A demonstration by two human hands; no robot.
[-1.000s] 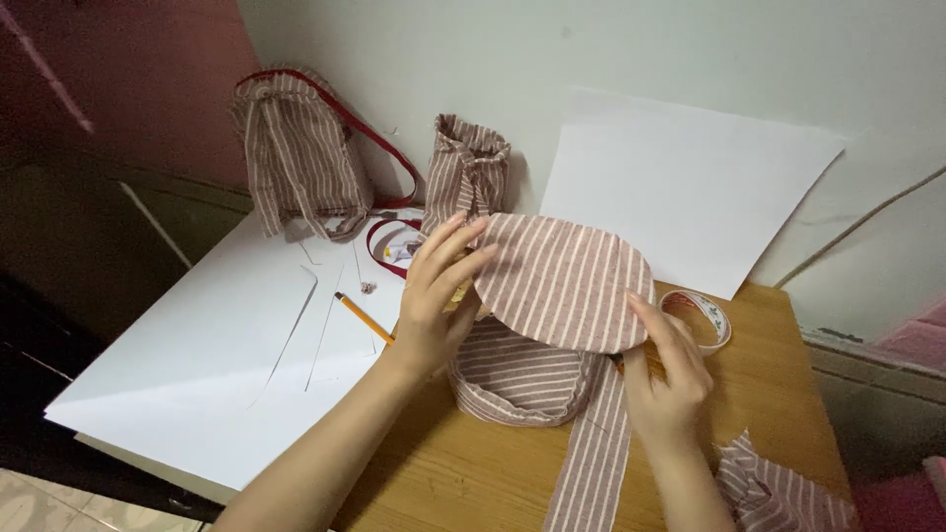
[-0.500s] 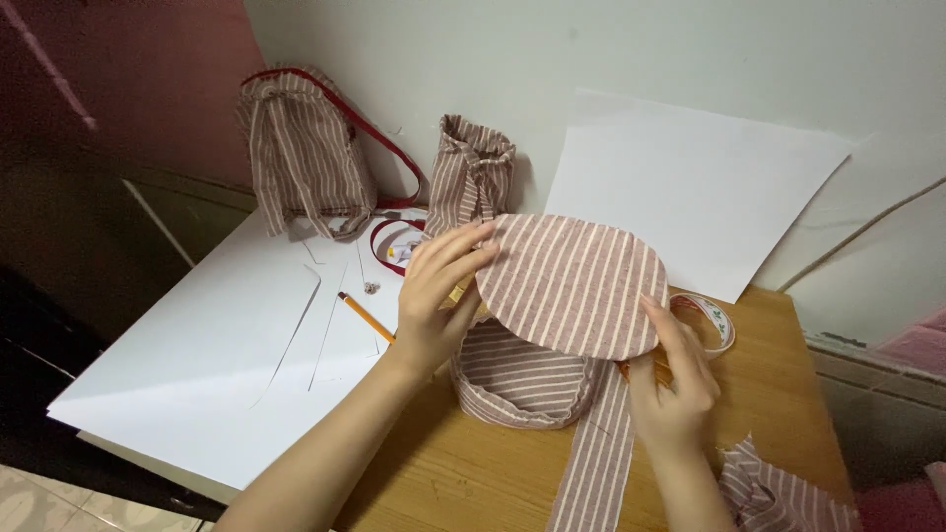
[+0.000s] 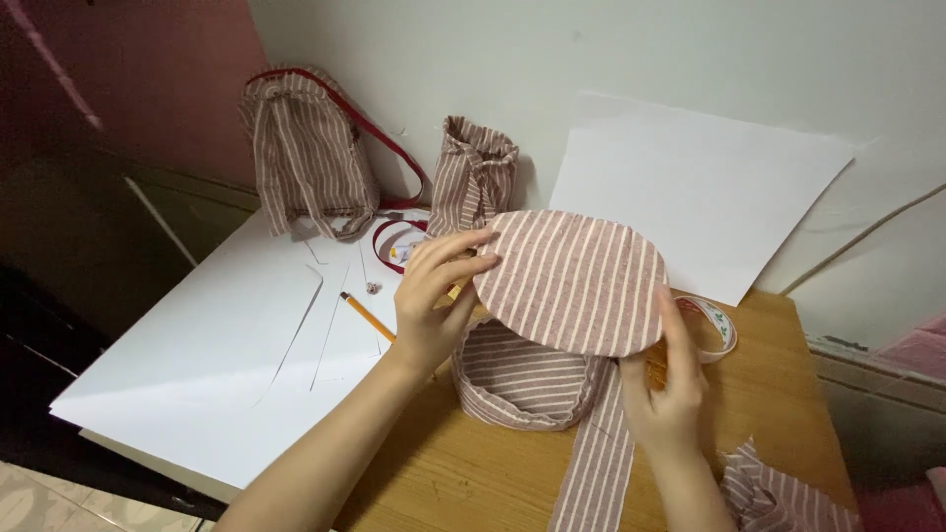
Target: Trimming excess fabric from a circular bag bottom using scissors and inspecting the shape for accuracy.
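Two hands grip striped disc (image 3: 576, 281) at frame centre, above striped fabric ring (image 3: 522, 379) on table (image 3: 473, 473). Left hand (image 3: 434, 296) pinches disc's left edge; right hand (image 3: 670, 389) grasps lower right edge. Strap (image 3: 601, 463) trails toward lower frame. Pencil (image 3: 367, 316), paper (image 3: 197, 355) to left; tape roll (image 3: 714, 325) to right; two striped bags (image 3: 310, 153) upper left. Risk: loose pinch lets disc tilt, slip off ring; strap snags.

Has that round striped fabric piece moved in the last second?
Yes, slightly. The round striped piece, held by the left hand and right hand, has risen and shifted toward the white sheet against the wall.
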